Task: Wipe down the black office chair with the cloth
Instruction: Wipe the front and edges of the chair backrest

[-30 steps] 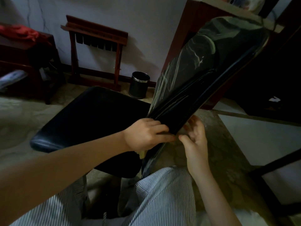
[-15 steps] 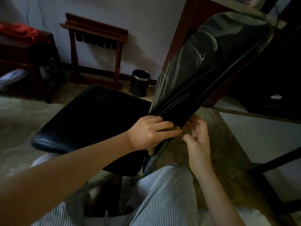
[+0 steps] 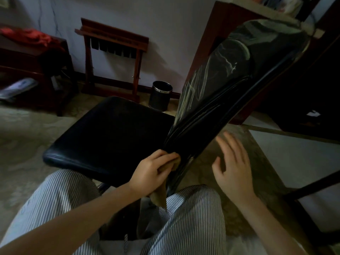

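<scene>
I see the left hand gripping the tan cloth against the black office chair at its backrest's lower edge, right hand just beside the backrest, fingers spread, holding nothing, chair on the floor before striped knees

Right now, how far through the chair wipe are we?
Done: streaks on the backrest suggest its upper part has been wiped. In hand: left hand grips the cloth at the backrest's bottom edge; right hand is open, off it. Left: the seat shows no streaks, likely not yet wiped.
</scene>
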Available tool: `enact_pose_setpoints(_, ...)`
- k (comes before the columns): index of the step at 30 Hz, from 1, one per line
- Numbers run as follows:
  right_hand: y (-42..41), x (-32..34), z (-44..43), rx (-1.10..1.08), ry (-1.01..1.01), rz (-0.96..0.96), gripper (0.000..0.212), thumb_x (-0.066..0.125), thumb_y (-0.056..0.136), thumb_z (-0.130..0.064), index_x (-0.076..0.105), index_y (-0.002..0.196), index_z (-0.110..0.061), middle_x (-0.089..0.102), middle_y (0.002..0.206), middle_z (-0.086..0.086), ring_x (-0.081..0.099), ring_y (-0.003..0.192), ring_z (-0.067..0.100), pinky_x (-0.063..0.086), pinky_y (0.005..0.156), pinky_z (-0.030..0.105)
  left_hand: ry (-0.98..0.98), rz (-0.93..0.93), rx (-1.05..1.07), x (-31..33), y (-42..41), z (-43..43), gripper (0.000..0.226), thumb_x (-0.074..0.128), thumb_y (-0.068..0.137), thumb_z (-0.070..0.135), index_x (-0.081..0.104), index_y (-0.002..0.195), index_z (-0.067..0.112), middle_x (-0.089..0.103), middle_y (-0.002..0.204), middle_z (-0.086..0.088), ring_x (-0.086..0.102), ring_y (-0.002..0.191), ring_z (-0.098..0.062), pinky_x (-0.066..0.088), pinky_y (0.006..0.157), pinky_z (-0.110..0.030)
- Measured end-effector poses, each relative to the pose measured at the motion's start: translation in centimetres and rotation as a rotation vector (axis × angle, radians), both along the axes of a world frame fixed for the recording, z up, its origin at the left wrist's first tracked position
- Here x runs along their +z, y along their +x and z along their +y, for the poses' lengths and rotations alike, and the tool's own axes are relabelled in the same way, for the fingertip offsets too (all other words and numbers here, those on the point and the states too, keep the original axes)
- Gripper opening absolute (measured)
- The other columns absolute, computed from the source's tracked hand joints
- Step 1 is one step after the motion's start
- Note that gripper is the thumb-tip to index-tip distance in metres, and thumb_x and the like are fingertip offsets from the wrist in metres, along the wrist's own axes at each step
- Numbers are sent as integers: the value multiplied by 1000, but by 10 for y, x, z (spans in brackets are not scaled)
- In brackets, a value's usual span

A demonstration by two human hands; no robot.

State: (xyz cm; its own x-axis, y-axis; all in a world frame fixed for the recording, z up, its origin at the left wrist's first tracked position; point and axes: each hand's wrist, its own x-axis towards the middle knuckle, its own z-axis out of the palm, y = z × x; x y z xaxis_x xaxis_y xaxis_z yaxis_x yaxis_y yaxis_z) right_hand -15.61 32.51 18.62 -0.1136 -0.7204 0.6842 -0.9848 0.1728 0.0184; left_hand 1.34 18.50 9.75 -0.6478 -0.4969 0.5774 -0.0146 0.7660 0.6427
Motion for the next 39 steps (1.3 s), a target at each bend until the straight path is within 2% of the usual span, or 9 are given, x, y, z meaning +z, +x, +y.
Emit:
enact_pose_setpoints(3, -19, 11, 0, 166, 169, 529, 60, 54, 82, -7, 36, 138, -16, 34, 143, 8, 34, 131, 27, 15, 114, 40, 396, 134, 195, 4, -1, 22, 37, 55, 92, 15, 53, 128, 26, 53, 106, 14, 56, 91, 0, 48, 77, -11)
enact_pose_setpoints(5, -32, 19, -4, 180, 265, 727, 70, 66, 76, -5, 37, 139, -16, 32, 145, 7, 30, 134, 26, 10, 115, 40, 534, 207, 279, 13, -10, 37, 37, 54, 93, 14, 52, 129, 23, 52, 107, 14, 53, 95, 5, 44, 79, -7)
enact_pose_setpoints(9, -55, 32, -19, 255, 356, 956, 59, 51, 87, -1, 33, 141, -15, 29, 147, 6, 5, 144, 24, 0, 116, 38, 634, 328, 256, 32, -42, 74, 40, 52, 94, 15, 47, 134, 21, 47, 111, 14, 49, 99, 10, 44, 80, -7)
enact_pose_setpoints(12, -67, 45, -24, 303, 373, 1103, 49, 34, 95, 0, 34, 141, -16, 31, 147, 5, 20, 139, 23, 6, 116, 36, 571, 352, 239, 39, -63, 87, 44, 49, 95, 22, 44, 138, 18, 47, 111, 12, 51, 99, 3, 48, 84, -15)
enact_pose_setpoints(18, -72, 58, -25, 389, 370, 1190, 53, 42, 90, 5, 37, 140, -15, 35, 144, 5, 33, 132, 19, 9, 114, 35, 266, 186, 352, -2, -71, 77, 46, 47, 91, 23, 46, 136, 13, 51, 107, 2, 56, 86, -5, 52, 71, -18)
enact_pose_setpoints(23, -78, 82, -29, 437, 318, 1247, 49, 52, 89, 3, 44, 135, -12, 40, 141, 9, 37, 130, 22, 15, 113, 35, 470, 145, 371, -26, -68, 80, 48, 56, 91, 16, 45, 137, 18, 50, 106, 7, 56, 85, -5, 54, 75, -26)
enact_pose_setpoints(27, -85, 105, -26, 423, 308, 1293, 47, 48, 93, 0, 42, 137, -13, 40, 142, 8, 30, 134, 25, 14, 114, 38, 616, 229, 374, -5, -75, 86, 46, 54, 93, 14, 45, 138, 17, 48, 105, 8, 54, 84, -3, 51, 77, -20)
enact_pose_setpoints(33, -77, 119, -44, 430, 333, 1232, 34, 33, 100, -2, 53, 125, -10, 60, 127, 12, 44, 121, 26, 19, 110, 38, 543, 418, 323, 55, -96, 85, 44, 52, 93, 16, 46, 136, 11, 50, 102, 2, 52, 80, -4, 47, 70, -14)
enact_pose_setpoints(39, -71, 116, -51, 499, 283, 1140, 21, 46, 95, 2, 60, 108, -7, 70, 100, 10, 51, 104, 26, 34, 100, 38, 358, 315, 291, 21, -91, 84, 50, 42, 93, 28, 38, 141, 13, 49, 107, 0, 56, 82, -7, 53, 68, -23)
